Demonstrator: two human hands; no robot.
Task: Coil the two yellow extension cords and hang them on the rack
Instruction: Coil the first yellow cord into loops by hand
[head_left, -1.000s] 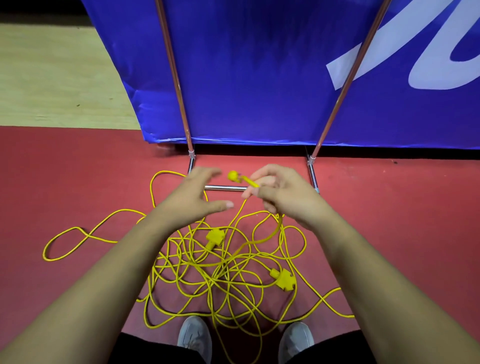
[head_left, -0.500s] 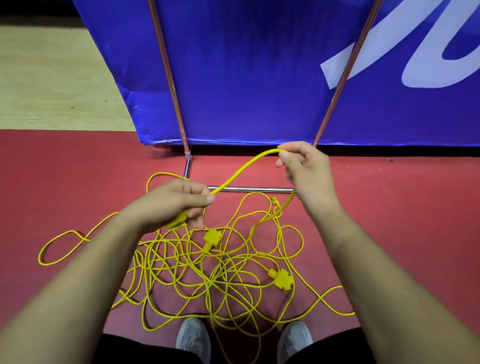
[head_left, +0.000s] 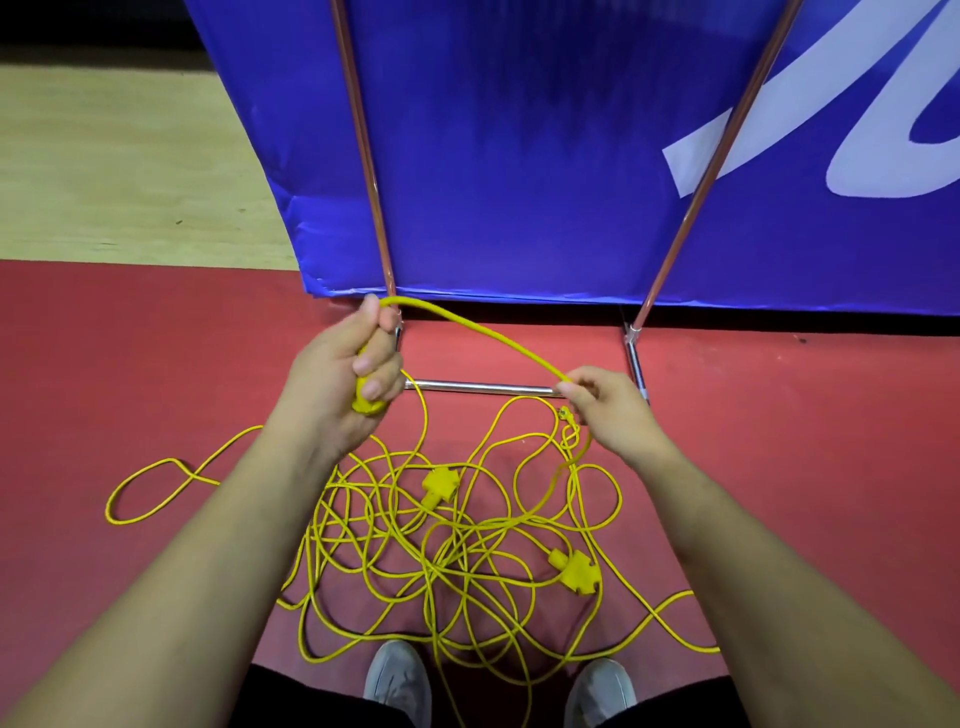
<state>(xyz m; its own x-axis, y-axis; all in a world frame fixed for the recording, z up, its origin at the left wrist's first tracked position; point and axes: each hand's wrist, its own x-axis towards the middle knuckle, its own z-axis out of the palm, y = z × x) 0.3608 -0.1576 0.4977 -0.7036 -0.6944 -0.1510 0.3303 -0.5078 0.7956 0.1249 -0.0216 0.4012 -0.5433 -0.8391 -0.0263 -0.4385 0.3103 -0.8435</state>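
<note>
Two yellow extension cords (head_left: 426, 551) lie tangled in loose loops on the red floor in front of my feet. My left hand (head_left: 343, 374) grips the yellow plug end of one cord, raised near the rack's left upright. From it the cord arcs to my right hand (head_left: 608, 410), which pinches it between thumb and fingers above the pile. Two yellow socket blocks, one (head_left: 440, 483) in the middle and one (head_left: 577, 570) at the right, lie in the tangle. The metal rack (head_left: 478, 386) stands just beyond, its low crossbar between my hands.
A blue banner (head_left: 519, 156) hangs right behind the rack's two slanted poles. Pale wooden flooring (head_left: 114, 166) begins at the far left. My two grey shoes (head_left: 400, 680) stand at the near edge of the cord pile. One long loop (head_left: 150, 488) strays left.
My left hand has risen and moved away from me with the plug end in its grip. My right hand has dropped lower and slid along the cord, so the arc now slopes down to the right.
</note>
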